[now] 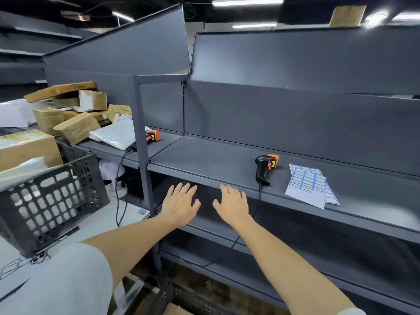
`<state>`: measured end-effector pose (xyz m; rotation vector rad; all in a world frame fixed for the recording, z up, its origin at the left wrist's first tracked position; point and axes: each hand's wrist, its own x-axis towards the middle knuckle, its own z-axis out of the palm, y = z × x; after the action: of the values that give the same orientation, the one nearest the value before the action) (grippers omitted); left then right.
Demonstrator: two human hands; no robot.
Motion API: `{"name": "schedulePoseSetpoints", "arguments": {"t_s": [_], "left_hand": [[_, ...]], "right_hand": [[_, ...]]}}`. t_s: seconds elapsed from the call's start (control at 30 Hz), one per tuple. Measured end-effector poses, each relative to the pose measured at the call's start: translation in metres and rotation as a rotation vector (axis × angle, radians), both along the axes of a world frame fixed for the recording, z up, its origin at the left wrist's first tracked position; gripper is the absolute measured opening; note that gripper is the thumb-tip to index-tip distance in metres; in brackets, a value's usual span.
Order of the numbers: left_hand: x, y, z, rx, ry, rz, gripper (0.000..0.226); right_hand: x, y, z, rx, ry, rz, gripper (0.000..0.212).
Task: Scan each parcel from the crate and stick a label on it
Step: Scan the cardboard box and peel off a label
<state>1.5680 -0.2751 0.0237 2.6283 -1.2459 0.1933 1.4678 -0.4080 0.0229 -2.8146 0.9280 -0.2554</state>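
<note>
My left hand (180,204) and my right hand (233,205) hover side by side, palms down with fingers spread, in front of the grey shelf's front edge (227,185); neither holds anything. A black and orange barcode scanner (264,168) stands on the shelf, just right of my right hand, its cable hanging over the edge. Sheets of blue-bordered labels (306,186) lie flat on the shelf to the right of the scanner. A black plastic crate (52,201) with parcels in it stands at the left, on a white table.
On the neighbouring shelf at the left lie several cardboard boxes (76,127), a white poly mailer (116,134) and a second orange scanner (152,135). A grey upright post (142,142) divides the two shelves. Another black crate (193,301) sits on the floor below.
</note>
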Motion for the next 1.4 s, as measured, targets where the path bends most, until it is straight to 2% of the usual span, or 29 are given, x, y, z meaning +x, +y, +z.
{"name": "schedulePoseSetpoints", "arguments": {"t_s": [0.33,0.5,0.87,1.17,1.4], "left_hand": [[0.075,-0.031,-0.041,0.111,0.063,-0.138,0.055],[0.1,-0.031,-0.067,0.174,0.073,-0.262,0.055],[0.116,0.0,-0.14,0.257,0.151,-0.462,0.053],[0.081,0.013,-0.215,0.314,0.228,-0.548,0.052],[0.054,0.02,-0.321,0.434,0.342,-0.543,0.053]], "right_hand": [[0.059,-0.013,-0.031,0.032,0.067,-0.084,0.058],[0.079,0.003,-0.058,0.126,0.098,-0.198,0.059],[0.071,0.055,-0.139,0.277,0.246,-0.275,0.052],[0.033,0.077,-0.231,0.453,0.303,-0.358,0.049],[-0.007,0.084,-0.341,0.589,0.425,-0.414,0.054]]}}
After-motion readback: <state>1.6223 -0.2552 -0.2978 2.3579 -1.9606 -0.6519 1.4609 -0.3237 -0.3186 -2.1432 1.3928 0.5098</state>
